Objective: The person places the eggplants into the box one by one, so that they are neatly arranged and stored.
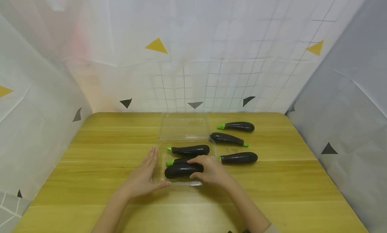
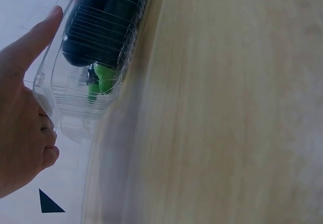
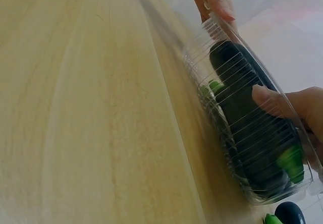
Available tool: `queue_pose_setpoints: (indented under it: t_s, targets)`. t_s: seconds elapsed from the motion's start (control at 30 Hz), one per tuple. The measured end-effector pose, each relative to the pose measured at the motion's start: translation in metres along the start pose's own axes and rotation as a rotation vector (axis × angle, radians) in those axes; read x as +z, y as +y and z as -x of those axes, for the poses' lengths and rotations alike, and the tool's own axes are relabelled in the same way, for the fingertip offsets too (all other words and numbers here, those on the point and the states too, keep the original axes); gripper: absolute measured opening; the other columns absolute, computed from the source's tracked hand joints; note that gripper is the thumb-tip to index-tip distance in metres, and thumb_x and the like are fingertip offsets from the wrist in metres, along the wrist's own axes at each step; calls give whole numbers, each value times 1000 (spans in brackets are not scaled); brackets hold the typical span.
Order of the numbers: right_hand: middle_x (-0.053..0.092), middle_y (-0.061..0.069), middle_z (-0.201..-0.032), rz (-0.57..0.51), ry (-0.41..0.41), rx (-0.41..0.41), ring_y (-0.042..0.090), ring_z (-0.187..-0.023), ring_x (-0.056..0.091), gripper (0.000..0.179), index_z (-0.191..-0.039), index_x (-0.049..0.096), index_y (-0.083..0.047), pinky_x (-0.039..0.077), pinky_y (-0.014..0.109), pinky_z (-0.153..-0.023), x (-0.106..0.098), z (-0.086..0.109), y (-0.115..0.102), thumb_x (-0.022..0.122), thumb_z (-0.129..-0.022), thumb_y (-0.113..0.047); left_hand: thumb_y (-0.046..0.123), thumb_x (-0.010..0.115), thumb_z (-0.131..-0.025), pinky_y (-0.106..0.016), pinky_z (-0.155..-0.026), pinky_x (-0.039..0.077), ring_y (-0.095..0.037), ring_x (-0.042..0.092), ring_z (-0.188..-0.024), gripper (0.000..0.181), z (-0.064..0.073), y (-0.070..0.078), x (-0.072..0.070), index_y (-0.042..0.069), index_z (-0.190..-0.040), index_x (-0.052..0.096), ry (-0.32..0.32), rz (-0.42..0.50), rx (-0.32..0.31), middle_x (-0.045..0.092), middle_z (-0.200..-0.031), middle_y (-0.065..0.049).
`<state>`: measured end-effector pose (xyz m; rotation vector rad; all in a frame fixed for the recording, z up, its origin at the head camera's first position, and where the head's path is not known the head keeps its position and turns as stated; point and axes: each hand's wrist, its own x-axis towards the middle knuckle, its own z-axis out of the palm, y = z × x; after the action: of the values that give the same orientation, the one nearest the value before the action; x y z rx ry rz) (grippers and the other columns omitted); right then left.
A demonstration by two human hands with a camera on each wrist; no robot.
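A clear plastic container lies open on the table, its lid folded back. My left hand holds its near left corner, thumb at the front rim and fingers along the left side. Inside, one eggplant lies at the back and another in the middle, partly covered. At the front, my right hand grips a third eggplant by its right end, its stem hidden in the head view. Through the container wall, the right wrist view shows my right thumb against this dark eggplant.
Three more eggplants lie right of the container: one at the back, one touching or close to the container's back right corner, and one beside my right hand. White patterned sheets enclose the wooden table behind and at both sides.
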<state>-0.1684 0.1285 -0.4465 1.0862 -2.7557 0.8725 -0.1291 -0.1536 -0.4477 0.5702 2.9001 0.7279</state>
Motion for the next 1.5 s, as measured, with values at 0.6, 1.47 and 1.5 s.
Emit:
queue_pose_setpoints:
  t_s: [0.6, 1.47, 1.5]
  targets:
    - [70, -3, -111, 10, -115, 23, 17, -104, 64, 39, -112, 72, -14, 54, 33, -87, -1, 1, -1, 80, -78, -30, 71, 60, -79, -56, -111, 22, -36, 3, -144, 119, -1, 1, 0, -1, -152, 1, -3, 6, 6, -6, -159, -18]
    - [70, -4, -109, -132, 40, -64, 13, -99, 65, 42, -111, 71, -10, 55, 26, -81, -3, 7, 7, 85, -73, -22, 66, 66, -78, -57, -110, 22, -38, 3, -144, 119, 0, 1, 0, 1, -153, 0, 0, 33, -5, -8, -160, -16]
    - [70, -4, -109, -140, 49, -73, 13, -99, 65, 42, -110, 72, -9, 55, 25, -81, -4, 7, 8, 85, -73, -21, 66, 66, -78, -58, -110, 22, -38, 3, -144, 119, 1, 1, -1, 1, -153, 0, 0, 35, -5, -8, -159, -16]
